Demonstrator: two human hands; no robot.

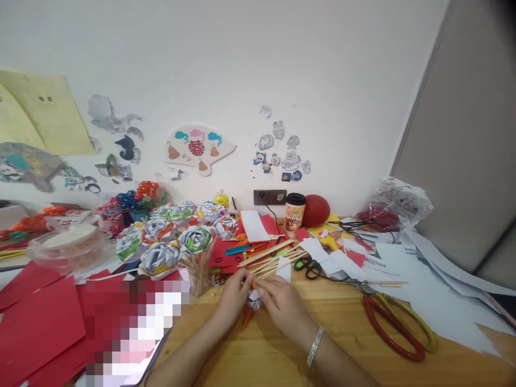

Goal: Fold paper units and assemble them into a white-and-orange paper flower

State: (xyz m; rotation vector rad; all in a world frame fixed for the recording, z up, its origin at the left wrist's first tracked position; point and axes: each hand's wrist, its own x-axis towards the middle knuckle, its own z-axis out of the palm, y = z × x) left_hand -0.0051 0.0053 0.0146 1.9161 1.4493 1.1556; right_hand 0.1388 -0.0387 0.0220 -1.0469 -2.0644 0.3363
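Observation:
Just over the wooden table [226,355], both hands meet at a small folded paper flower [255,299], white with orange strips above and below. My left hand [235,293] has its fingers closed on the flower's upper left side. On its right side, the fingertips of my right hand [280,300] are pinched together against the paper. The fingers partly hide the flower. Beyond the hands lie a bundle of thin wooden sticks [266,262] and a piece of white paper [284,269].
Large red-and-yellow-handled scissors [397,325] and black-handled scissors [312,267] lie at right. Several finished paper flowers [196,239] stand at left in a clear cup [197,279] and beyond it. Red paper sheets [40,322], a lidded paper cup [295,212] and a red balloon [316,210] surround the workspace.

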